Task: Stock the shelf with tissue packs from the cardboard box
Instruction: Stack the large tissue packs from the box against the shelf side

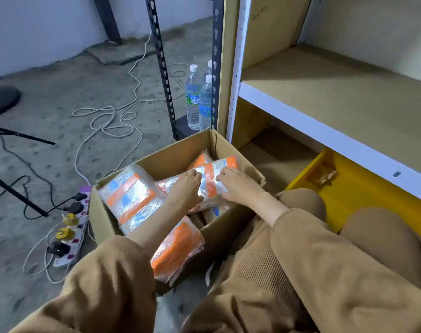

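An open cardboard box [108, 212] stands on the floor at the foot of the shelf [336, 102]. Several orange-and-white tissue packs in clear wrap lie inside it. One pack [210, 181] sits on top near the box's far right corner. My left hand [186, 188] grips its left end and my right hand [238, 186] grips its right end. Another pack [130, 200] lies along the box's left side, and one [178, 251] hangs over the near edge under my left forearm. The shelf board to the right is bare.
A yellow bin [363, 195] sits under the shelf board, beside my knees. Three water bottles [194, 97] stand behind the box by a dark metal rack post [160, 66]. A power strip [70, 227] with plugs and loose cables lies on the concrete floor to the left.
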Demonstrator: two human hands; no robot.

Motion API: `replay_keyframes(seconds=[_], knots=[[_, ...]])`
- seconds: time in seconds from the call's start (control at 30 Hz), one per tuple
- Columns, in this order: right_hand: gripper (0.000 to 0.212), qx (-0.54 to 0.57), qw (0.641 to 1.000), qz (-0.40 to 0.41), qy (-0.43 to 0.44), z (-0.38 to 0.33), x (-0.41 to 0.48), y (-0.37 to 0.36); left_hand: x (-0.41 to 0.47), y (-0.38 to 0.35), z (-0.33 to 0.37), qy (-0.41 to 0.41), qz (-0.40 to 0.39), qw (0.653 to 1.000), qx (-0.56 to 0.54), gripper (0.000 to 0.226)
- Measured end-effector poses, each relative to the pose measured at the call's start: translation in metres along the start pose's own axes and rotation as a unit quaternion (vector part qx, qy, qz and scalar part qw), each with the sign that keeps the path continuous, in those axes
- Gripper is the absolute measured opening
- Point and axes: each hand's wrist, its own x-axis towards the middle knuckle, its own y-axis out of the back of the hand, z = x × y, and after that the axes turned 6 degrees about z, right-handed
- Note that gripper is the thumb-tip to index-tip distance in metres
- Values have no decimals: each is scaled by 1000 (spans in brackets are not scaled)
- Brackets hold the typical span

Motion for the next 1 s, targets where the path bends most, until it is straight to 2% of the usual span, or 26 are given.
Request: replay_keyframes(seconds=[0.17,0.3,0.43,0.6,0.73,0.83,0.9,1.0], knots=[[60,-60,998,-34,15,3,14,-11,3,-9,-6,13,-40,999,-30,63],[65,-107,994,-18,27,8,22,-24,5,-16,-6,-9,-53,998,-46,64],[61,-96,995,10,27,24,35,-32,15,-21,-4,-4,-37,997,-67,72],[65,-55,998,-2,27,52,55,-30,28,-32,-4,17,-44,997,-63,84],[66,-35,999,-10,41,61,65,-36,32,-42,4,61,-51,997,-13,84],[72,-42,997,3,59,66,71,-43,33,-45,14,84,-44,995,29,71],[68,-41,997,22,68,68,73,-47,35,-46,15,82,-30,995,43,64],[57,-33,993,77,87,70,75,-48,38,-33,17,79,-5,993,92,65]])
